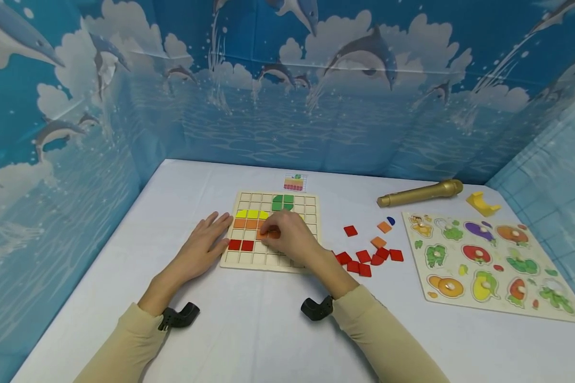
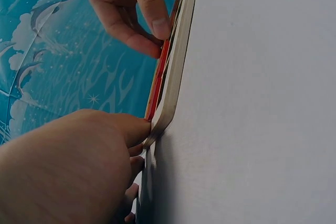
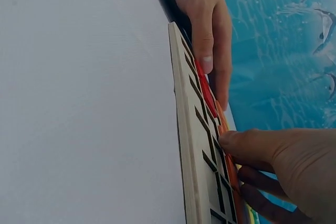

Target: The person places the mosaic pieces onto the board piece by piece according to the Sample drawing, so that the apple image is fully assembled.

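A wooden grid board [image 1: 268, 260] lies on the white table. Green tiles [image 1: 282, 202] fill a small block near its top. Below them run a row of yellow tiles [image 1: 252, 214] and a row of orange tiles [image 1: 239, 223], partly covered by my right hand. Two red tiles [image 1: 241, 245] sit lower at the left. My left hand [image 1: 198, 247] rests at the board's left edge, fingers extended along it. Over the middle of the grid, my right hand [image 1: 289, 234] pinches an orange square tile [image 1: 260, 235] between thumb and fingers, close over the cells.
Loose red tiles [image 1: 364, 256] and orange tiles [image 1: 378, 242] lie right of the board. A small pattern card [image 1: 294, 182] is behind it. Farther right are a gold microphone [image 1: 421, 193], a yellow curved piece [image 1: 482, 204] and a vegetable puzzle board [image 1: 452, 265].
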`<move>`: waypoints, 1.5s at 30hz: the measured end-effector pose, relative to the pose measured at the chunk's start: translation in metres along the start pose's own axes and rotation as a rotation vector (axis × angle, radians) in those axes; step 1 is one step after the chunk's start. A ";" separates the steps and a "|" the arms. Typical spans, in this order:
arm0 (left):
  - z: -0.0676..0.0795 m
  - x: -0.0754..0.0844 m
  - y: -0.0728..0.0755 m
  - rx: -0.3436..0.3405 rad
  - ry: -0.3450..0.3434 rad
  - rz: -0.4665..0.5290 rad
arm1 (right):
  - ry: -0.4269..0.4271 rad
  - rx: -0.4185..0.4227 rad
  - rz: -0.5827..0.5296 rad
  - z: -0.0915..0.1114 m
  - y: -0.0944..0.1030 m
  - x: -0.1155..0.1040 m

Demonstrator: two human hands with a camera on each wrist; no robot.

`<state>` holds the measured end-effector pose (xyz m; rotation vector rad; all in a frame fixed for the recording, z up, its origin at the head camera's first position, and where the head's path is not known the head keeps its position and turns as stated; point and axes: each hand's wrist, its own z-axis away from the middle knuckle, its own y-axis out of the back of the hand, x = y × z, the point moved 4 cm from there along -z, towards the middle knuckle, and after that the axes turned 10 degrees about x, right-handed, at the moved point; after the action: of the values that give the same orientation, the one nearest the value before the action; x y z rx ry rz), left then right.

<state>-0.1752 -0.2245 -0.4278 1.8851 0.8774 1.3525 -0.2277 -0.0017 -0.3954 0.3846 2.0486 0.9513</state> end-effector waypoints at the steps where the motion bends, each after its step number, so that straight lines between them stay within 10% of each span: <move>1: 0.000 0.000 0.000 -0.001 0.000 -0.001 | -0.001 0.007 0.001 0.001 0.001 0.001; 28: 0.000 0.003 0.001 -0.001 0.013 -0.018 | -0.091 0.051 0.043 0.013 0.022 0.020; 45: 0.001 0.002 0.000 0.000 0.005 -0.006 | -0.272 0.087 0.119 0.060 0.101 0.079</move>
<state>-0.1739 -0.2230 -0.4275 1.8781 0.8847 1.3547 -0.2348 0.1395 -0.3867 0.6519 1.8376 0.8316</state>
